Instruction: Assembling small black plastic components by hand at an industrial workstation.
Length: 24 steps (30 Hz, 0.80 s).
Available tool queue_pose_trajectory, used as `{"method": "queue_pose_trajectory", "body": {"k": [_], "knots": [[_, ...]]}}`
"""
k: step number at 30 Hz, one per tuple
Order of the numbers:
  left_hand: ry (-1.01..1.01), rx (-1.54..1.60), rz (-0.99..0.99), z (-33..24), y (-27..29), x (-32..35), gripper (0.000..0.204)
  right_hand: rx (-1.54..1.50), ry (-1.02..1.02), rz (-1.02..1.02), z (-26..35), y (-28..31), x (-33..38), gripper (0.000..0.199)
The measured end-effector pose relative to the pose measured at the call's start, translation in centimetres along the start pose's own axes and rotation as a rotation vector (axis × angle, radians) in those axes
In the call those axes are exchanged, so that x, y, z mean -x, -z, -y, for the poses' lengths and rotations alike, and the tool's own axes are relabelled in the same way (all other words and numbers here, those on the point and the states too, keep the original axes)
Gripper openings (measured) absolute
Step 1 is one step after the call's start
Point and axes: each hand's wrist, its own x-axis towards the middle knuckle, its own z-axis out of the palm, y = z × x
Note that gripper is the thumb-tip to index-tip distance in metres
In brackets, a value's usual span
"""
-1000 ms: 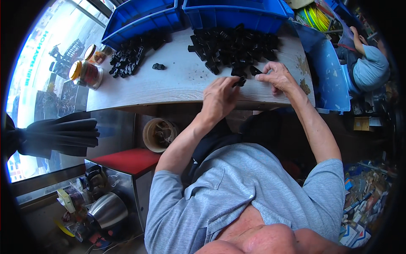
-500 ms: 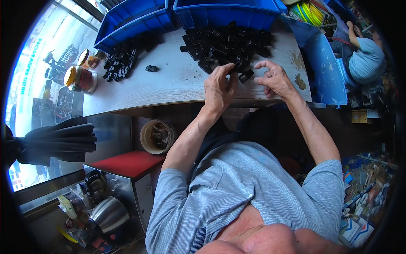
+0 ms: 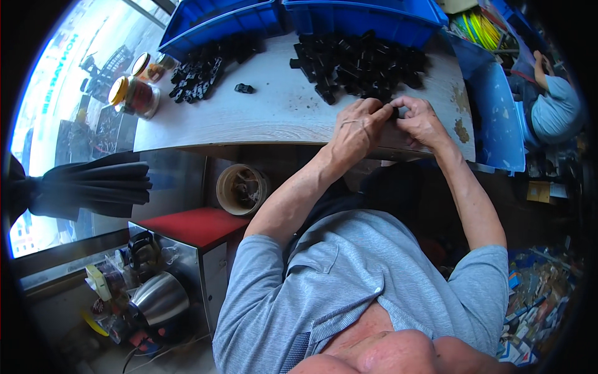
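My left hand [image 3: 359,128] and my right hand [image 3: 422,120] meet at the near edge of a pale wooden table [image 3: 274,112]. Between their fingertips they pinch a small black plastic part [image 3: 393,112], mostly hidden by the fingers. Just beyond the hands lies a large heap of black plastic parts [image 3: 361,62]. A smaller group of black parts [image 3: 199,71] lies at the far left of the table. One lone black part [image 3: 243,88] rests between the two groups.
Two blue bins [image 3: 299,15] stand along the table's far edge, another blue bin [image 3: 498,112] at its right end. Two jars [image 3: 134,93] stand at the left end. A person in a light blue shirt [image 3: 554,106] sits at the right. A bucket [image 3: 242,189], red-topped cabinet [image 3: 193,227] and kettle [image 3: 159,299] stand below.
Both hands have drawn back from the big heap toward the table's near edge and come together, fingertips now closed on one small black part.
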Motion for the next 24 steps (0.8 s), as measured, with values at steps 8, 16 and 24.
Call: {"method": "queue_pose_trajectory", "body": {"k": [8, 16, 24], "knots": [[-0.076, -0.126, 0.093, 0.3, 0.0, 0.8, 0.049, 0.013, 0.013, 0.029, -0.4, 0.2, -0.2, 0.028], [-0.082, -0.266, 0.08, -0.4, -0.2, 2.0, 0.053, 0.014, 0.022, 0.076, -0.5, 0.3, -0.3, 0.03], [0.008, -0.086, -0.128, 1.6, 4.7, 2.2, 0.058, -0.024, 0.027, 0.015, -0.8, 0.5, 0.4, 0.028]]}}
